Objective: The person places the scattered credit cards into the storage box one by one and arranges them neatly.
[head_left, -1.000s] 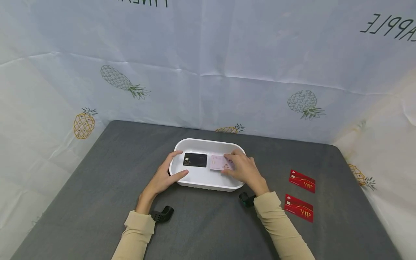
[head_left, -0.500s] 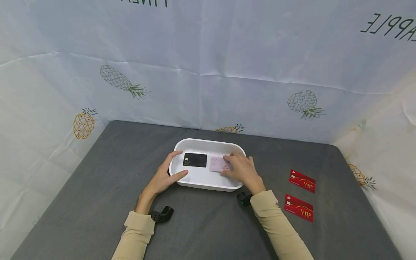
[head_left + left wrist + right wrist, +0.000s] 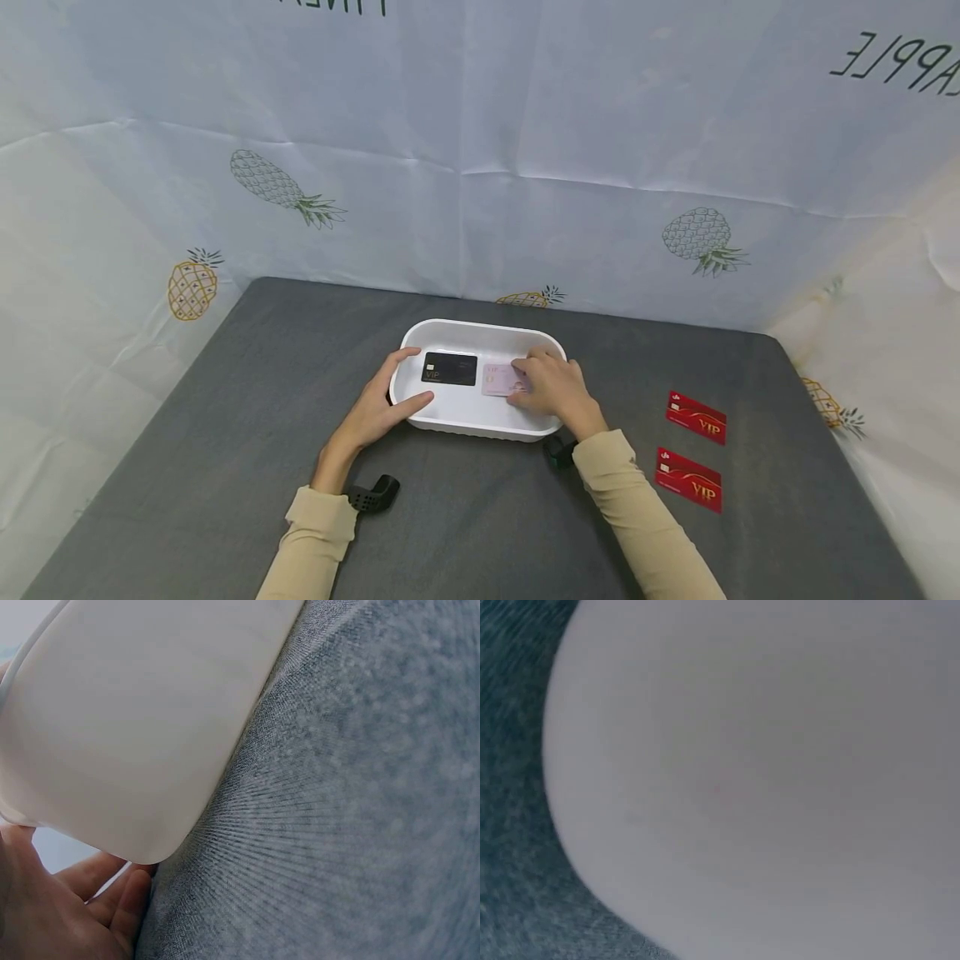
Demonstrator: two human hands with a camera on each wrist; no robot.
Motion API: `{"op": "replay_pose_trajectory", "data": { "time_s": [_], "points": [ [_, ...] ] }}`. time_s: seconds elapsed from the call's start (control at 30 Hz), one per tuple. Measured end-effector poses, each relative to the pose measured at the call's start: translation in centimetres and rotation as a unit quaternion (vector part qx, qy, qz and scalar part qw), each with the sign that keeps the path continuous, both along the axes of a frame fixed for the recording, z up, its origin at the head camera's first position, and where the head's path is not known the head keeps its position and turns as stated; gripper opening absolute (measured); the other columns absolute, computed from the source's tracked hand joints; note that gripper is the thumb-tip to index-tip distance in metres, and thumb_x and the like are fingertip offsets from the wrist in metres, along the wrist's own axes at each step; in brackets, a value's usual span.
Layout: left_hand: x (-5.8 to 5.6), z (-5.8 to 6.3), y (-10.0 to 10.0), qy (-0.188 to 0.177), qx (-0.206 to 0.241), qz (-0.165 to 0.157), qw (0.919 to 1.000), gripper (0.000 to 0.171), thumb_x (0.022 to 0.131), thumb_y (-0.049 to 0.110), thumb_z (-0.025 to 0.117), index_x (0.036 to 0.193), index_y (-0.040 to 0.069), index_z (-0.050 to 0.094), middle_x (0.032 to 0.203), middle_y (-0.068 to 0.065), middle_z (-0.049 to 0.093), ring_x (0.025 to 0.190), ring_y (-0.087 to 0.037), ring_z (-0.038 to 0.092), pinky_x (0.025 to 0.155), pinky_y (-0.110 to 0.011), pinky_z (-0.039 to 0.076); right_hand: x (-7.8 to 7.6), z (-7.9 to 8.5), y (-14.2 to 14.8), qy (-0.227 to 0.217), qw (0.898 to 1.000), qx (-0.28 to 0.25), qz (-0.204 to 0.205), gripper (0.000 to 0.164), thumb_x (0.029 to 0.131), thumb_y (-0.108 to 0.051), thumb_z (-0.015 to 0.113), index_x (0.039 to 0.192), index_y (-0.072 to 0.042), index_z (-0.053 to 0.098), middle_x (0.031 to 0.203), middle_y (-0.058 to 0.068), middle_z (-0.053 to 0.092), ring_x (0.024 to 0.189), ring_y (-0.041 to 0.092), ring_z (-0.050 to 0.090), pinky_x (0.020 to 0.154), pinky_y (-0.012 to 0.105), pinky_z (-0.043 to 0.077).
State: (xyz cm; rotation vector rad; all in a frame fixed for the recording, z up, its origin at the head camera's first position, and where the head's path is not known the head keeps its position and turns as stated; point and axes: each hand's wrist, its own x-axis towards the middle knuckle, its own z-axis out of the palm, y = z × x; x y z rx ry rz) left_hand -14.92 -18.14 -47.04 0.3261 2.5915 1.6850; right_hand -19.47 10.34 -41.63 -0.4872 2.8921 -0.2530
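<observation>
A white plastic tray (image 3: 472, 421) lies on the table. My left hand (image 3: 375, 408) grips its left end, thumb over the near rim and fingers about the far side. The left wrist view shows the fingers (image 3: 101, 877) against the tray's outer wall. Inside, a black VIP card (image 3: 449, 369) lies flat on the left. Beside it, to the right, is a pink VIP card (image 3: 497, 380). My right hand (image 3: 557, 385) holds this card by its far and near edges between fingers and thumb, covering its right part. In the right wrist view, the tray's pale wall (image 3: 742, 787) fills most of the frame.
Two red VIP cards lie on the grey table right of the tray, one farther back (image 3: 697, 417) and one nearer (image 3: 689, 480), close to the right sleeve (image 3: 637, 508). A pineapple-print curtain (image 3: 495, 233) hangs behind the table.
My right hand and forearm have shifted slightly left, and the hand covers more of the pink card's right part. My left hand stays on the tray's end.
</observation>
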Motion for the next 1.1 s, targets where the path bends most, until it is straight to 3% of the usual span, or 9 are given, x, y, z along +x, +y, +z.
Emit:
{"op": "replay_pose_trajectory", "data": {
  "time_s": [0.4,0.67,0.9,1.1],
  "points": [
    [-0.06,0.08,0.05,0.000,-0.002,0.002,1.0000,0.072,0.091,0.034,0.073,0.153,0.024,0.039,0.163,-0.014,0.035,0.151,-0.038,0.033,0.118,-0.068,0.027,-0.23,-0.08,-0.17,0.008,1.000,0.005,-0.002,0.057,0.086,-0.041,0.082,0.134,-0.014,0.068,0.134,0.011,0.064,0.121,0.029,0.059,0.090,0.057,0.050],
    [-0.03,0.06,0.09,-0.001,-0.003,0.003,1.0000,0.072,0.091,0.034,0.073,0.153,0.024,0.039,0.163,-0.014,0.036,0.151,-0.038,0.034,0.118,-0.068,0.027,-0.57,-0.24,-0.08,0.010,1.000,-0.020,-0.019,0.060,0.082,-0.039,0.085,0.133,-0.011,0.068,0.132,0.011,0.067,0.116,0.026,0.062,0.088,0.055,0.051],
    [-0.03,0.14,0.10,-0.001,-0.001,0.002,1.0000,0.072,0.091,0.034,0.073,0.153,0.023,0.039,0.164,-0.015,0.034,0.152,-0.039,0.032,0.118,-0.069,0.026,-0.52,-0.38,-0.17,0.011,0.999,-0.040,-0.035,0.062,0.083,-0.038,0.084,0.136,-0.012,0.067,0.138,0.011,0.065,0.126,0.028,0.060,0.093,0.058,0.049],
    [0.04,0.13,0.04,-0.002,0.001,0.002,1.0000,0.072,0.091,0.034,0.073,0.153,0.023,0.039,0.164,-0.015,0.034,0.152,-0.039,0.032,0.118,-0.069,0.026,-0.38,-0.51,-0.19,0.019,0.999,-0.039,-0.031,0.060,0.084,-0.038,0.084,0.136,-0.013,0.067,0.137,0.010,0.064,0.125,0.027,0.060,0.093,0.058,0.049]
  ]
}}
